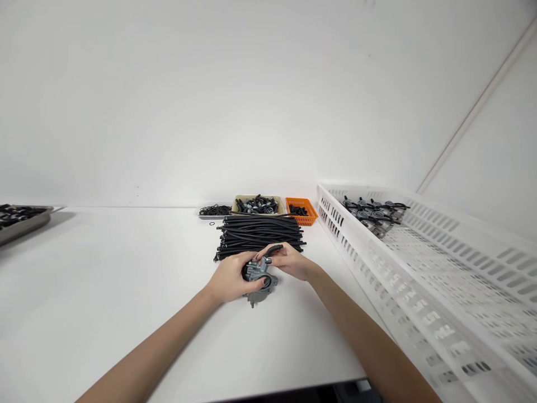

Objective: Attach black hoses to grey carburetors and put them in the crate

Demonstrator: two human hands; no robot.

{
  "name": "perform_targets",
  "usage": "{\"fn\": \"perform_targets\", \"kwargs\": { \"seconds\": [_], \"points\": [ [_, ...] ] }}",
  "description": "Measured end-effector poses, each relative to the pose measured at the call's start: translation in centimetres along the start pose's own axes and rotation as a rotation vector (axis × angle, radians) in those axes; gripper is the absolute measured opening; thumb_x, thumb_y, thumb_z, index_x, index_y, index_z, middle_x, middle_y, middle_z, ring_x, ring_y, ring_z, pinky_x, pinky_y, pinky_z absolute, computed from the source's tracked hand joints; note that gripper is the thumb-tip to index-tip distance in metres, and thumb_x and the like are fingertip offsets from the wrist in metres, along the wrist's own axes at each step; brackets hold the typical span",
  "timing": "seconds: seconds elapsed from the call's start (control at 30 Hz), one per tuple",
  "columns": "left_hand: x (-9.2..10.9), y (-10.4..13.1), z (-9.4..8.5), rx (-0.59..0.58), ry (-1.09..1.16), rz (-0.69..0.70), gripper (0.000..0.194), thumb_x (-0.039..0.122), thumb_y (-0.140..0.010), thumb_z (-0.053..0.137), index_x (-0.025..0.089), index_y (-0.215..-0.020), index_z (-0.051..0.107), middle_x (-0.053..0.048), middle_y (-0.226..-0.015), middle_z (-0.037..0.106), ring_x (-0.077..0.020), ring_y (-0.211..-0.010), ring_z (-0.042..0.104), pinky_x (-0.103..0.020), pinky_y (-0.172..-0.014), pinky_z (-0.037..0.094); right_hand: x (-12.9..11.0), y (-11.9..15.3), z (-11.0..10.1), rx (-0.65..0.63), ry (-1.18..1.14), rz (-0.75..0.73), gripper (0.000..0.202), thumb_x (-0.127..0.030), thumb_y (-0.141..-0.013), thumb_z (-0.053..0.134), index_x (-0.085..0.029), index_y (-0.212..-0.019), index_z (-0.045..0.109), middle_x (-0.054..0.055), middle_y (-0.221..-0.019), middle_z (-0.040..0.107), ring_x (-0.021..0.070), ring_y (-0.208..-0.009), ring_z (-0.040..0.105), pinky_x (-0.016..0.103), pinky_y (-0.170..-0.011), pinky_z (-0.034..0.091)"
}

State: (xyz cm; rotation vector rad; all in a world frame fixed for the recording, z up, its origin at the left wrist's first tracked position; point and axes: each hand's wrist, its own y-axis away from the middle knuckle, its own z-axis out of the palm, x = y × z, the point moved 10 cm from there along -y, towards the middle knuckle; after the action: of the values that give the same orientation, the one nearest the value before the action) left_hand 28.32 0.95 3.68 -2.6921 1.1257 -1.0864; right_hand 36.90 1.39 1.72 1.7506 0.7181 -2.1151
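Observation:
A grey metal carburetor (260, 280) is held just over the white table, in front of a bundle of black hoses. My left hand (232, 278) grips its body from the left, with the thumb across the round opening. A short curved black rubber hose (274, 250) sticks up from the carburetor's upper right. My right hand (289, 262) is closed around this hose near its lower end. Its fingers partly hide where hose and carburetor meet, so I cannot tell how far the hose sits on the fitting.
Behind my hands lie the stacked black hoses (260, 232). Farther back stand a tray of black rings (215, 210), a cream basket (279, 200) of small parts and an orange basket (308, 220). A large white crate (364, 268) with several carburetors flanks the right; a metal tray (31, 224) sits far left.

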Motion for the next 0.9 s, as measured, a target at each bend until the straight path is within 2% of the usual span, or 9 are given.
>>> {"fn": "perform_targets", "kwargs": {
  "seconds": [0.2,0.3,0.5,0.67,0.8,0.9],
  "points": [
    [0.1,-0.1,0.1,-0.020,-0.012,0.034,0.041,0.033,-0.067,0.064,0.021,-0.106,0.062,0.000,-0.096,0.069,-0.0195,-0.083,0.062,-0.028,-0.074,0.046,0.2,0.3,-0.3,-0.055,-0.057,0.019,0.031,-0.032,-0.070,0.076,-0.014,-0.093,0.066,0.009,-0.099,0.067,0.0187,-0.092,0.061,0.036,-0.091,0.042],
    [0.1,-0.1,0.1,-0.022,-0.003,0.035,0.042,0.033,-0.067,0.064,0.022,-0.108,0.062,0.000,-0.099,0.069,-0.0198,-0.086,0.062,-0.029,-0.077,0.046,0.4,0.3,-0.4,-0.042,-0.082,0.022,0.032,-0.033,-0.067,0.078,-0.014,-0.088,0.063,0.009,-0.099,0.067,0.0183,-0.092,0.062,0.035,-0.089,0.044],
    [-0.3,-0.1,0.1,-0.024,-0.027,0.011,0.041,0.034,-0.066,0.063,0.020,-0.105,0.063,-0.001,-0.091,0.069,-0.0201,-0.080,0.062,-0.029,-0.073,0.047,0.3,0.0,0.0,0.000,0.031,0.007,0.041,-0.034,-0.067,0.078,-0.015,-0.101,0.067,0.009,-0.100,0.066,0.0180,-0.090,0.061,0.033,-0.084,0.046],
    [-0.2,-0.1,0.2,-0.022,0.013,0.028,0.044,0.032,-0.066,0.063,0.023,-0.109,0.062,0.000,-0.096,0.069,-0.0197,-0.083,0.062,-0.028,-0.075,0.047,-0.1,-0.1,0.7,-0.009,0.080,-0.019,0.036,-0.035,-0.069,0.077,-0.017,-0.099,0.070,0.008,-0.103,0.065,0.0190,-0.095,0.059,0.032,-0.085,0.045],
    [0.1,-0.1,0.1,-0.012,-0.010,0.034,0.035,0.033,-0.068,0.063,0.021,-0.100,0.063,0.000,-0.089,0.069,-0.0185,-0.077,0.062,-0.026,-0.069,0.046,0.4,-0.1,0.4,-0.041,0.016,-0.006,0.036,-0.033,-0.070,0.076,-0.016,-0.101,0.069,0.008,-0.103,0.065,0.0180,-0.093,0.060,0.031,-0.084,0.044],
    [0.2,-0.2,0.0,-0.006,-0.020,0.048,0.035,0.034,-0.068,0.063,0.021,-0.100,0.063,0.000,-0.090,0.069,-0.0186,-0.079,0.062,-0.027,-0.070,0.046,0.6,0.0,0.1,-0.079,-0.067,-0.001,0.038,-0.035,-0.069,0.077,-0.015,-0.101,0.068,0.008,-0.102,0.065,0.0182,-0.093,0.060,0.032,-0.088,0.041]
  ]
}}
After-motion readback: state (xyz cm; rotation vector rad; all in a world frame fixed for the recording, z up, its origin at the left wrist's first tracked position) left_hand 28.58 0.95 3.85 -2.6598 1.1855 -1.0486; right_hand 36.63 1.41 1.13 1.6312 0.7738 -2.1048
